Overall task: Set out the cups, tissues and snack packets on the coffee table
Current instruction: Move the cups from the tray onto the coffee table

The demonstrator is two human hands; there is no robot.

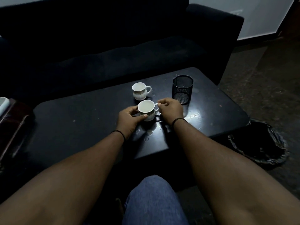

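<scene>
Dim room, head view looking down over a dark coffee table (81, 127).

Far left edge: a reddish-brown piece of furniture (11, 120) with a pale object (3, 103) on top, too cropped to identify.

Left forearm reaches in from lower left, a thin dark band at the wrist. Left hand (128, 119) lies low over the tabletop, fingers curled round the left side of the near cup (146, 110); thumb along the cup's lower front, fingertips up near the rim.

Near cup: white, patterned band on its belly, upright, standing on the table about mid-surface. Inside looks bare and pale. Handle points right.

Far cup (140, 91): same pattern, upright, just behind the near one and apart from it, handle also to the right. Nothing visible inside.

Right forearm comes in from lower right, dark band at the wrist too. Right hand (170, 109) is knuckles-up, fingers bunched together and pinching the near cup's handle. How far they pass through the loop, cannot tell.

Right of the hand: black mesh holder (183, 89), cylindrical, upright, close behind the right knuckles. Only its mesh base shows through the opening.

Tabletop near the cups shows glossy wet-looking patches.

Floor at right: dark crinkled bag (259, 143) against the table corner. Behind the table, a dark sofa (113, 46). Bottom centre, a knee in blue jeans (152, 200).
</scene>
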